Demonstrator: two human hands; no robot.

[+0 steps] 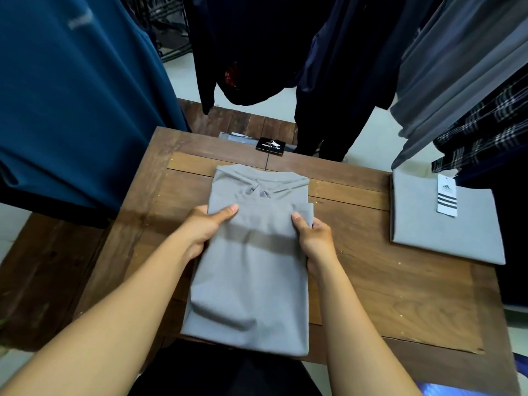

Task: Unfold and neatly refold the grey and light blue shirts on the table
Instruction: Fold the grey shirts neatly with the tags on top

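- the counter (400, 295) carries the grey shirt (251, 281) in its middle, sleeves folded in, a long strip.
- the light blue shirt (440, 232) lies folded at the right, well apart.
- my left grip (205, 227) and right grip (314, 238) each pinch a side edge midway, thumbs on top.
- this is the refold, i judge; next, bring one half squarely over the other.
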